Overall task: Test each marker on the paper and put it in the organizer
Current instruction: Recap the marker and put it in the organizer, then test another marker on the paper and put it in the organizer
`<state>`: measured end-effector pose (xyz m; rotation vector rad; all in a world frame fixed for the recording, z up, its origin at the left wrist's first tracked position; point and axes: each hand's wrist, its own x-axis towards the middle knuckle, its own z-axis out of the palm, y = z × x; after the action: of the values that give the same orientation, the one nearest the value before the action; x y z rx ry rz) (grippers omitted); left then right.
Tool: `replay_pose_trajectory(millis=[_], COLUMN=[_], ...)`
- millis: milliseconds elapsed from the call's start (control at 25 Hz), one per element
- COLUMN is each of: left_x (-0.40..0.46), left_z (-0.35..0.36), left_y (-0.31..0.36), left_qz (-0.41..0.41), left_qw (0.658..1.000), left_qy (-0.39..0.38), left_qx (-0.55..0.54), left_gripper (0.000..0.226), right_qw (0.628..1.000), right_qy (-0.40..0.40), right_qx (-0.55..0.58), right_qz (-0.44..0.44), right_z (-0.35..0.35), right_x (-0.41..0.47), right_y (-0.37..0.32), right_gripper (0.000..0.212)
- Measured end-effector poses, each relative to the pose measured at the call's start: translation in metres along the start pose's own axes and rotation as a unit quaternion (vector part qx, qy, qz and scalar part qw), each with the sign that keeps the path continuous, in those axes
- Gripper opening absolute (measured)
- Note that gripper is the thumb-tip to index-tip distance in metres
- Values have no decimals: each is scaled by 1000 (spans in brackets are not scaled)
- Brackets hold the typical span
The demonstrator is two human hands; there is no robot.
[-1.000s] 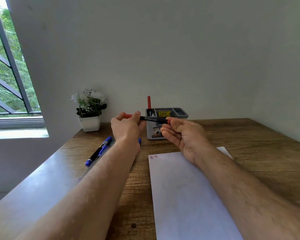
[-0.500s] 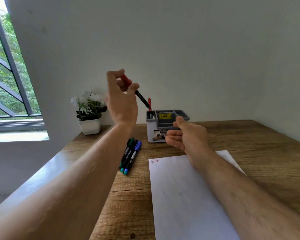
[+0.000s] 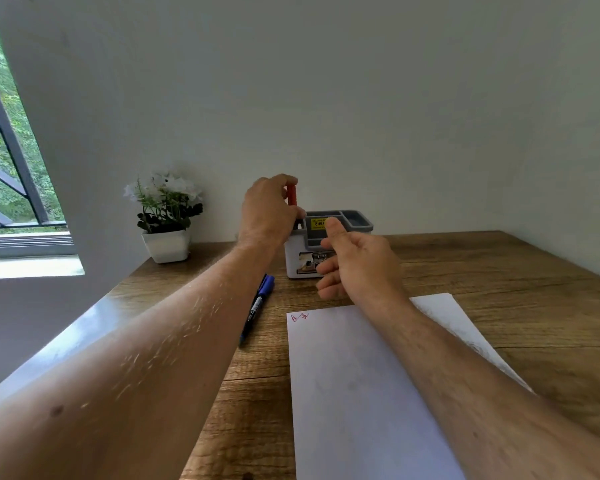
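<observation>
Fingers of my left hand are pinched on the red-capped marker, upright at the left end of the organizer; lower part hidden behind my hand, so can't tell how far in it sits. Right hand hangs loose w/ nothing in it, thumb up, fingers half curled, just in front of the organizer's front face.

Biggest first: wood table runs to the wall. White paper lies on it under my right forearm, small red scribble in its top left corner. Organizer stands at the back, near the wall, beyond the paper: white body, grey top w/ several compartments, yellow sticker on top. White flower pot sits to its left, well apart. Blue-capped marker lies on the table just left of the paper, partly under my left forearm; more pens may be behind the arm, can't tell.
</observation>
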<state>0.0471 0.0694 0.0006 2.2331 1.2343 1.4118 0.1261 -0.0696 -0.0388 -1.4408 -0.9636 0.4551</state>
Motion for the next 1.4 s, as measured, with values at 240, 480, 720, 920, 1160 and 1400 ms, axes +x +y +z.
replay_pose_trajectory(millis=[240, 480, 720, 920, 1160, 1400], left_x=[-2, -24, -67, -74, -80, -80], left_z=[-6, -42, -49, -47, -37, -35], left_y=[10, 19, 2, -3, 1, 10], left_qz=[-54, -135, -166, -123, -103, -108], left_qw=[998, 990, 962, 941, 932, 944], left_qy=[8, 13, -130, -158, -182, -170], left_qx=[-15, -44, 172, 273, 296, 262], left_gripper=[60, 23, 28, 24, 20, 19], right_qw=[1000, 998, 992, 985, 957, 950], right_qy=[-1, 18, 19, 5, -28, -29], right_qx=[-3, -43, -93, -132, -231, -243], right_qz=[-13, -48, -86, -110, -176, -193], right_z=[-1, -6, -9, -12, -11, -9], right_x=[0, 0, -6, -8, -6, -3], right_y=[0, -2, -2, -2, 2, 4], right_gripper=[50, 52, 54, 54, 57, 58])
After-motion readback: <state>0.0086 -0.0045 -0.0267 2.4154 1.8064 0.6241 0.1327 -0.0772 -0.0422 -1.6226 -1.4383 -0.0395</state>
